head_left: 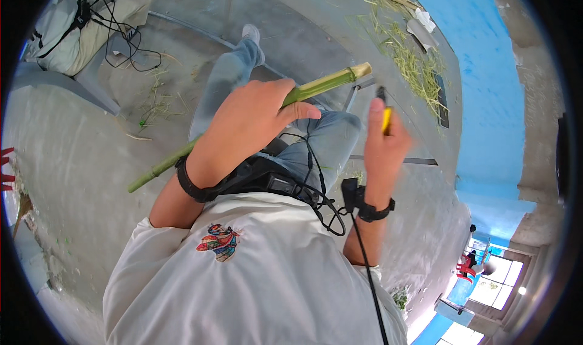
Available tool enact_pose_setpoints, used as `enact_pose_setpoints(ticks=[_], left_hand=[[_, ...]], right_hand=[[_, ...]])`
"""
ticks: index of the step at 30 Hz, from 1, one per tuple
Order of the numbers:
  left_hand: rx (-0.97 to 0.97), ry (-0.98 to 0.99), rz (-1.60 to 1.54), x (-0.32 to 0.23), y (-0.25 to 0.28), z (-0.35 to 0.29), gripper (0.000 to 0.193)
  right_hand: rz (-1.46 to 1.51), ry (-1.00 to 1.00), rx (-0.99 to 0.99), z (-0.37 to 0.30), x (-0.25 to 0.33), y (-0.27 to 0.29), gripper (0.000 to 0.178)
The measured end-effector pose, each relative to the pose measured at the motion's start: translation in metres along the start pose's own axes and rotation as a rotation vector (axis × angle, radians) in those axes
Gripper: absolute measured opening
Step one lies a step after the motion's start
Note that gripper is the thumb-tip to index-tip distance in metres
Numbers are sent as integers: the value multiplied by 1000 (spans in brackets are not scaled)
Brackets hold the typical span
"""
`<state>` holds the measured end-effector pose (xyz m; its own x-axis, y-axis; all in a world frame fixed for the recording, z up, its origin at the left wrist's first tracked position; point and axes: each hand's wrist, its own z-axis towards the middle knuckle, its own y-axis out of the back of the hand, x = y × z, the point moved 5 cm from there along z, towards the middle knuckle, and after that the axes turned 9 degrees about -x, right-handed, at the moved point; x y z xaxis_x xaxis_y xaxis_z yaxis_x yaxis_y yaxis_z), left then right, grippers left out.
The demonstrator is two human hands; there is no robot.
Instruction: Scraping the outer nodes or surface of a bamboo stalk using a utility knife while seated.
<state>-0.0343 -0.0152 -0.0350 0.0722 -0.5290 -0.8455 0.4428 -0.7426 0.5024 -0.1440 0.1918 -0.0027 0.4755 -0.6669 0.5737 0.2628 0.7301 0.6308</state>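
My left hand point(246, 117) is wrapped round a green jointed bamboo stalk point(325, 85). The stalk slants across my lap, its lower end behind my left forearm and its upper end pointing far right. Near that upper end its skin is pared off, showing pale yellow-green. To the right of the tip, my right hand point(387, 143) is closed on a small knife point(387, 119) with a black and yellow handle. Motion smears this hand, and the blade is hard to make out. A gap separates the knife from the bamboo.
Green and pale shavings point(410, 66) lie in a heap at the far right, beside a dark flat strip point(441, 101). Black cables point(313, 163) hang over my lap. At the far left, a person point(103, 26) sits on a grey chair point(67, 83). A blue wall point(489, 102) stands right.
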Motion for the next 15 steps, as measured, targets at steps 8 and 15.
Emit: enact_pose_setpoints(ticks=[8, 15], left_hand=[[104, 11, -18, 2, -7, 3, 56], [130, 18, -212, 7, -8, 1, 69]], right_hand=[[81, 145, 431, -33, 22, -37, 48], [62, 193, 469, -33, 26, -46, 46]])
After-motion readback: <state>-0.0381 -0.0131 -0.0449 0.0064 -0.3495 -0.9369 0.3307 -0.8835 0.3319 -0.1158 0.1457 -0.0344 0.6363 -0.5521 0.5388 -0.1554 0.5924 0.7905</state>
